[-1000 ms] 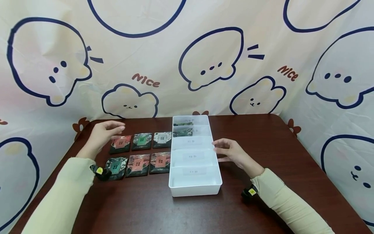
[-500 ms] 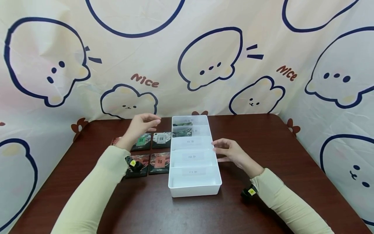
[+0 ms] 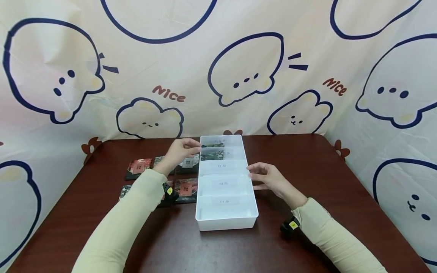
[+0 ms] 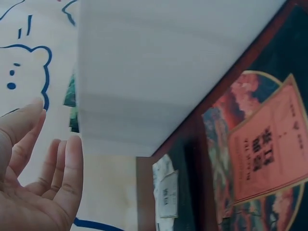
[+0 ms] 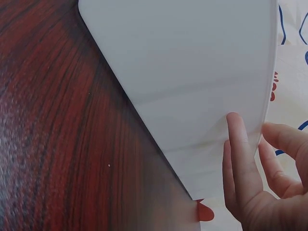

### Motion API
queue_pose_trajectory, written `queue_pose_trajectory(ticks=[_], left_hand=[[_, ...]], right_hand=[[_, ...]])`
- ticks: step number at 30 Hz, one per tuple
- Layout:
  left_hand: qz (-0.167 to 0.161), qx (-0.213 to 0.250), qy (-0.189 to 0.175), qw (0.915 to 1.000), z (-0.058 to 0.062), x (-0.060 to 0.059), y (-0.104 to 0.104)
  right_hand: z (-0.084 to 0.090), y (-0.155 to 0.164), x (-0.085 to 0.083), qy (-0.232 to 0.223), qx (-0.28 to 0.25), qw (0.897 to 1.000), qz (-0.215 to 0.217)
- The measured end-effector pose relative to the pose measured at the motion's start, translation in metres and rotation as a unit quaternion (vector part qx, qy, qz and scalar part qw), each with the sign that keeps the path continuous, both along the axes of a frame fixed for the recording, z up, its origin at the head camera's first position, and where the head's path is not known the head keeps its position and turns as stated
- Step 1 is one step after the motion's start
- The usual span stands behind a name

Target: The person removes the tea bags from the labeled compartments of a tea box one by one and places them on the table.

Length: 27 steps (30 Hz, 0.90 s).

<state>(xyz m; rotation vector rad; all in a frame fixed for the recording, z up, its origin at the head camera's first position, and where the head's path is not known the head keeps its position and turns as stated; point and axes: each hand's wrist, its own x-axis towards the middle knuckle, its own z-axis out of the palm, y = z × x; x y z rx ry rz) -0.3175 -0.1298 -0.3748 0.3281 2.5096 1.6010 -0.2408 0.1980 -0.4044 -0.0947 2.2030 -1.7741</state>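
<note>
A long white divided box (image 3: pixel 227 224) stands on the table, with printed labels in its compartments. One dark green tea packet (image 3: pixel 212 154) lies in the second compartment from the back, and another tea packet (image 3: pixel 213 145) shows in the rearmost one. My left hand (image 3: pixel 181 153) is at the box's far left rim, over loose packets. In the left wrist view its fingers (image 4: pixel 72 161) are spread from the thumb with nothing between them. My right hand (image 3: pixel 273 180) rests against the box's right wall; its fingers (image 5: pixel 240 149) lie fairly straight along that side, thumb near the rim.
Left of the box, tea packets lie in two rows: a red-label packet (image 3: pixel 186 187), a white-label packet (image 3: pixel 188 163) and another red packet (image 3: pixel 139 167) show, others partly hidden by my left arm. Dark wooden table (image 3: pixel 307 167); a printed cloth (image 3: pixel 239 121) hangs behind.
My left hand has moved right, from above the leftmost packets across to the box's far left rim. The right hand stays at the box's right side. The box's contents look the same.
</note>
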Motion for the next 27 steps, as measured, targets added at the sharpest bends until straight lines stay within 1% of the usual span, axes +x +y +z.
queue_pose_trajectory(ticks=[5, 8, 12, 16, 21, 27], left_hand=[[0.001, -0.015, -0.019, 0.9997, -0.006, 0.001, 0.004], [0.0, -0.033, -0.019, 0.9993, -0.009, 0.001, 0.006], [0.004, -0.047, -0.022, 0.9986, -0.012, 0.002, 0.009], [0.009, -0.056, -0.022, 0.9981, -0.012, 0.002, 0.011], [0.007, -0.064, -0.024, 0.9976, -0.011, 0.002, 0.012], [0.008, -0.077, -0.015, 0.9969, -0.01, 0.003, 0.014]], right_hand=[[0.0, 0.001, 0.0, 0.006, 0.001, 1.0, 0.005], [0.001, 0.001, 0.0, 0.002, 0.0, 1.0, 0.001], [0.001, 0.0, 0.0, -0.004, -0.003, 1.0, -0.004], [0.001, 0.0, -0.001, -0.004, -0.007, 1.0, -0.004], [0.0, 0.0, -0.001, -0.007, -0.008, 1.0, -0.004], [0.001, 0.001, 0.0, -0.005, -0.012, 1.0, 0.002]])
